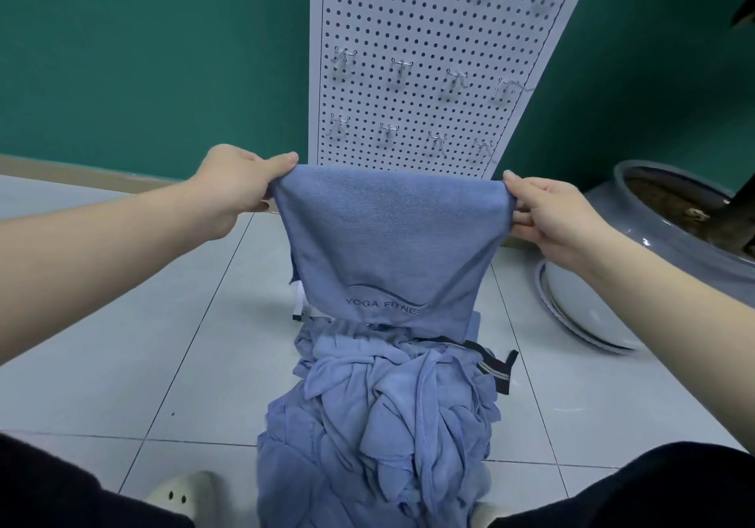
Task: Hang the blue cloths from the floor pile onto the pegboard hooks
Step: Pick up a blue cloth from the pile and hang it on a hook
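Cloth [380, 241] hangs stretched sideways between my left hand [233, 188] and right hand [547, 217], each pinching a top corner, above the pile [380, 417] and in front of the pegboard [425, 37], whose bare hooks [398, 68] lie straight ahead and higher, about equally near both hands.

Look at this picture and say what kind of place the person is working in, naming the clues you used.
Probably an indoor room set up for a hanging exercise, not a home laundry: a freestanding white pegboard with metal hooks against a green wall, tiled floor, and a large grey planter.
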{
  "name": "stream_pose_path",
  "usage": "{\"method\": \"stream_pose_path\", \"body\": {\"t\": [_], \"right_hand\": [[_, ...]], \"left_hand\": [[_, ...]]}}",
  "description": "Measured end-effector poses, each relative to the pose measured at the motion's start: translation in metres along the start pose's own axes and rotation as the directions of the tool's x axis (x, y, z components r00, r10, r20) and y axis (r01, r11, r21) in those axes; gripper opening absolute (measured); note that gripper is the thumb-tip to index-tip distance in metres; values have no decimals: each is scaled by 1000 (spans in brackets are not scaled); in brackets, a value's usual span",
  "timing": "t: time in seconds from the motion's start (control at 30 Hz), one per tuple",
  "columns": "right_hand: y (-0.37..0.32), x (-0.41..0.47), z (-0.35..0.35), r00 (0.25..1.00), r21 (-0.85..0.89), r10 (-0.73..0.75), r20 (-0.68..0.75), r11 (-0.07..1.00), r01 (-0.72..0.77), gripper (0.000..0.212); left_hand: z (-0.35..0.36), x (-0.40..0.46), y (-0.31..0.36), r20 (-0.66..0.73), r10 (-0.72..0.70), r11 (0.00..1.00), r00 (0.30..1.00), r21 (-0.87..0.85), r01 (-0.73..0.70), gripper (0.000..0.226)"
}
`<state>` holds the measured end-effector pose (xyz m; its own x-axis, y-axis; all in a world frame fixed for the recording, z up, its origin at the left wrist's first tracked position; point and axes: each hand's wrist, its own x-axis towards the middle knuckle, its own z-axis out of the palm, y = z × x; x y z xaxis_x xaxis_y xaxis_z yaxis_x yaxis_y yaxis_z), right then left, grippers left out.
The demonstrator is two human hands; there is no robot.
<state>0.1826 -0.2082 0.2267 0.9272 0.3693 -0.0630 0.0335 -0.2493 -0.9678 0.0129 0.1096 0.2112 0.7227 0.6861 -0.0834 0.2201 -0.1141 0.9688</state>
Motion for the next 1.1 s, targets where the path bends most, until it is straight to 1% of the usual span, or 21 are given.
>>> {"method": "stream_pose_path", "body": {"t": [0.13, 0.23, 0.3, 0.37, 0.47, 0.53, 0.57, 0.63, 0.73, 0.8, 0.87, 0.93, 1.03, 1.1], "right_hand": [[1, -1, 1, 1000, 116, 31, 5, 993, -31, 28], [1, 1, 0, 999, 215, 46, 10, 975, -47, 17], [1, 4, 1, 999, 299, 43, 23, 953, -48, 21], [0, 6, 1, 999, 354, 33, 39, 934, -45, 25], [-2, 6, 0, 998, 376, 11, 60, 926, -32, 28], [-4, 4, -2, 997, 359, -30, 67, 933, 4, 16], [-5, 3, -3, 997, 340, -48, 63, 940, 24, 10], [-6, 2, -4, 995, 294, -90, 35, 953, 76, 9], [-5, 1, -2, 989, 225, -147, -28, 963, 149, 7], [-4, 2, -2, 987, 211, -145, -70, 965, 156, 8], [-2, 3, -4, 994, 223, -91, -55, 969, 101, 15], [4, 6, -5, 1000, 221, -19, 20, 975, 14, 26], [14, 6, -4, 992, 197, 100, 76, 974, -113, 20], [17, 4, -1, 982, 167, 155, 110, 971, -172, 18]], "left_hand": [[-8, 4, 2, 8, -33, 988, 999, -151, 33, 51], [-6, 5, 6, 23, -12, 949, 1000, -313, 19, 30], [-4, 4, 10, 58, -1, 915, 998, -403, 25, 29], [-4, 3, 12, 92, 22, 902, 996, -432, 19, 33], [-6, 0, 15, 141, 87, 922, 986, -387, -26, 23], [-7, -3, 16, 128, 132, 938, 983, -336, -82, 12], [-8, -3, 15, 100, 149, 945, 984, -309, -111, 9], [-8, -3, 15, 20, 176, 954, 984, -251, -165, 7], [-7, -1, 12, -108, 178, 961, 978, -194, -196, 16], [-6, 1, 11, -150, 178, 963, 972, -178, -204, 21], [-6, 4, 8, -130, 152, 969, 980, -178, -174, 24], [-8, 6, 4, -60, 111, 980, 992, -161, -119, 25], [-10, 7, -4, 48, 64, 988, 997, -143, -56, 9], [-10, 6, -8, 72, 24, 993, 997, -119, -15, 12]]}}
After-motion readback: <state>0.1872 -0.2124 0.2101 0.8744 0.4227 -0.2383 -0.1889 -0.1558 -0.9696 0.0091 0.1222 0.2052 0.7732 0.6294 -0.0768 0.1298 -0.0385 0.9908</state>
